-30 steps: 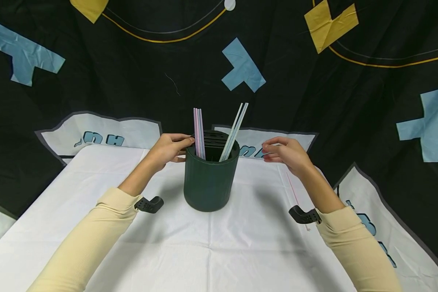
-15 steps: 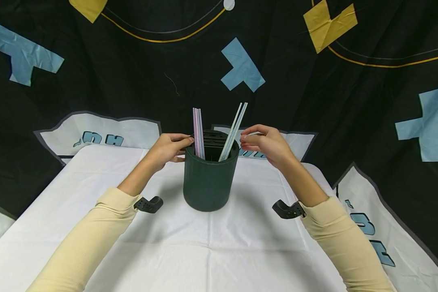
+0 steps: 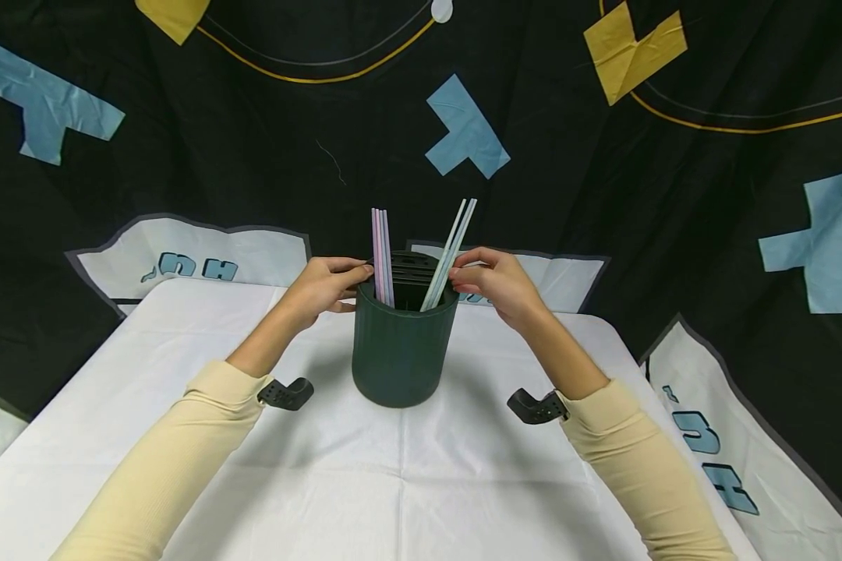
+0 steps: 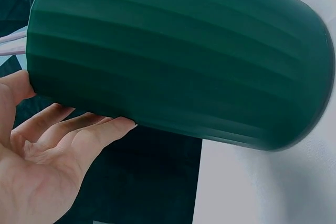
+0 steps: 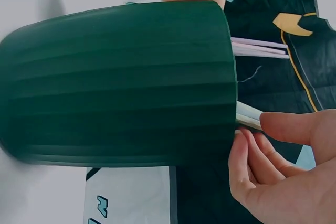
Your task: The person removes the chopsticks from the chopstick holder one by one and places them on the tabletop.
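A: Change noted. Half a second back the right hand [image 3: 494,282] hovered just right of the dark green cup [image 3: 403,343]; it now sits against the cup's rim, thumb and fingers closing on the 2 pale blue-white straws [image 3: 451,251]. A second back it was well out to the right of the cup.

B: Grip confirmed?

A: Partly. In the right wrist view the fingertips [image 5: 247,145] touch the straw ends where they leave the rim. Whether the pinch is firm, I cannot tell. My judgement: the reach is over and handling of those straws is starting.

B: And the left hand [image 3: 326,284]?

A: Unmoved. It holds the cup's left side near the rim, thumb on the near side, fingers curled round the far wall.

B: Where does the cup stand?

A: Upright at the middle of the desk [image 3: 147,366], between both hands.

B: Materials?

A: Cup: matte cylinder, vertical ribs outside, slotted dark insert inside. Straws: thin, rigid-looking tubes; 3 pink-lilac straws [image 3: 382,253] stand upright at the cup's left, the pale pair leans right. Desk cover: smooth white sheet with fold creases. Behind the cup: black printed backdrop [image 3: 252,156], wrinkled.
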Demonstrator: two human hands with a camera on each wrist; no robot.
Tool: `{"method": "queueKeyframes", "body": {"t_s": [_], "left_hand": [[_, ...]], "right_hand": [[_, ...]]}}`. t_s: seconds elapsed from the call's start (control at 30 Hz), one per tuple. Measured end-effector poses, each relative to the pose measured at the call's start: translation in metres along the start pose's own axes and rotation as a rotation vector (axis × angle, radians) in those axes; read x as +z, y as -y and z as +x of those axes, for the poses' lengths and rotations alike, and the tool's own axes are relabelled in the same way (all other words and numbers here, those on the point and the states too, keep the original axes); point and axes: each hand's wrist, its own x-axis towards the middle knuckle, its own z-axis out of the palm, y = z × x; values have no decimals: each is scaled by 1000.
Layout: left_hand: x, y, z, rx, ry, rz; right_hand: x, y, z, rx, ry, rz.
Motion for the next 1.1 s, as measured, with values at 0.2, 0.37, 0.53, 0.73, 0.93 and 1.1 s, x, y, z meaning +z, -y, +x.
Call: {"method": "queueKeyframes", "body": {"t_s": [0.2,0.37,0.53,0.73,0.93,1.1], "left_hand": [[-1,1,1,1,-3,1],[-1,2,1,2,3,1],[0,1,0,-1,-1,-6],[0,1,0,1,-5,-3],[0,1,0,6,-4,4],[0,1,0,6,-6,2]], "right_hand": [[6,-3,1,-2,-30,-53],[8,-3,1,1,-52,-55],[7,-3,1,-12,-63,-56],[5,1,1,-28,-79,-44],[-1,9,0,-34,-94,-27],[-9,15,0,-57,-101,-3]]}}
